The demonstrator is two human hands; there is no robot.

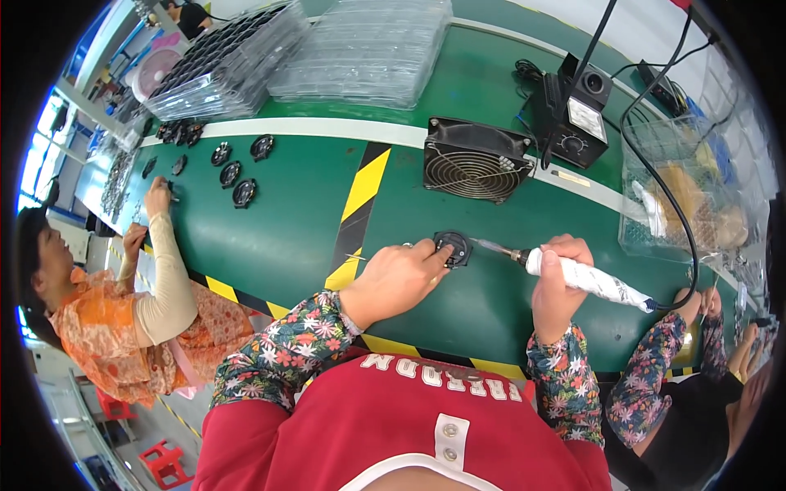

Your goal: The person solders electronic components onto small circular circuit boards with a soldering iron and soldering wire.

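The person's left hand (397, 278) had its fingertips on the left edge of a black round part (453, 249), which lay on the green surface (286, 221) between the two hands; whether those fingers gripped it or only pressed it could not be told. The right hand (561, 278) was closed around the white-wrapped handle of a soldering iron (602, 284), its tip pointing left, close by the part's right edge, though contact was unclear. Beyond both hands stood a black fan (473, 168), with a black box with a dial (567, 135) farther off to its right. Well to the left of the left hand, more black round pieces (244, 193) lay near a co-worker (123, 319)
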